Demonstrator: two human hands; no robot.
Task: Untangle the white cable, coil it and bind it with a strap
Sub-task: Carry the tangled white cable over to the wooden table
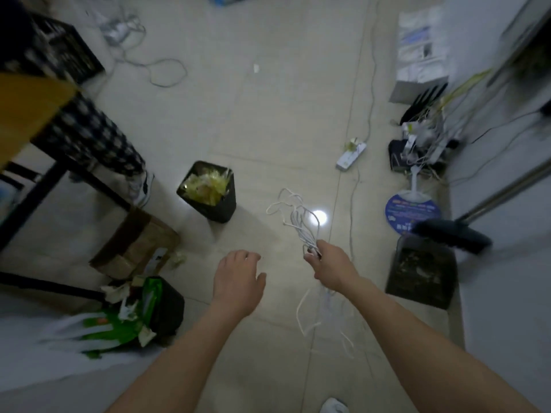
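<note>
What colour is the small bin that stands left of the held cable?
The bin is black, with yellowish scraps inside; the head view shows it.

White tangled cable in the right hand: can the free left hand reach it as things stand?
Probably yes: the left hand hangs open beside the right hand, with nothing between it and the white tangled cable.

We see the white cable [301, 228] as a thin, tangled bundle held off the floor, gripped near its middle by the right hand [328, 263]. Above the grip, several loose loops fan up and to the left, uneven in size. Below the grip, more strands hang down in slack, blurred loops; we cannot tell whether they touch the floor.
</note>
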